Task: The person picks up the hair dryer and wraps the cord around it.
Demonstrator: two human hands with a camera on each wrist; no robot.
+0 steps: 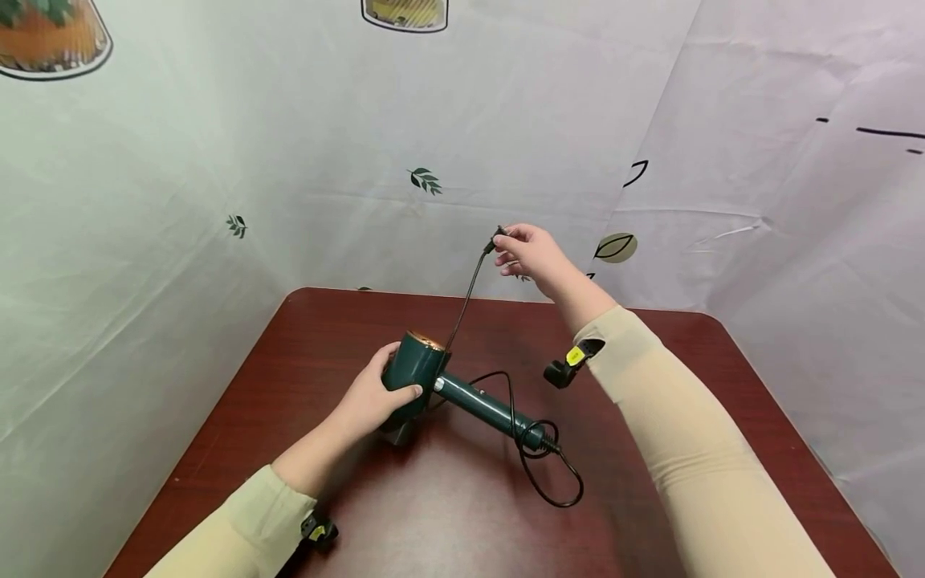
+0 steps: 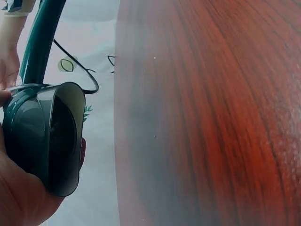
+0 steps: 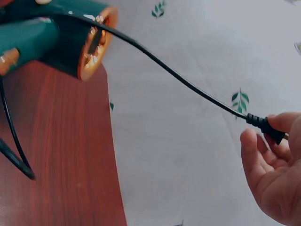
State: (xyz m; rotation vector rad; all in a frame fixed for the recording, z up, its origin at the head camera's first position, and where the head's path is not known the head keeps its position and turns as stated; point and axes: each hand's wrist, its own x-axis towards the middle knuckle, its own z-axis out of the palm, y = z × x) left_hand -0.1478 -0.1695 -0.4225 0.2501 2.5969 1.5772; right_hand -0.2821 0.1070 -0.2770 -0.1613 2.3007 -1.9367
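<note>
A dark green hair dryer (image 1: 414,371) with a copper-coloured rear rim is held above the table by my left hand (image 1: 372,401), which grips its barrel. Its handle (image 1: 491,409) slants down to the right. In the left wrist view the flat nozzle (image 2: 63,141) faces the camera. My right hand (image 1: 533,255) pinches the black plug (image 3: 263,125) at the end of the power cord, higher up and to the right. From the plug the cord (image 3: 174,73) runs down past the barrel; another stretch loops around the handle's lower end.
The reddish-brown wooden table (image 1: 347,522) lies below both hands. Behind it hangs a pale wall cloth (image 1: 325,144) printed with leaves. Small black cameras (image 1: 571,365) are strapped to both wrists, over light sleeves.
</note>
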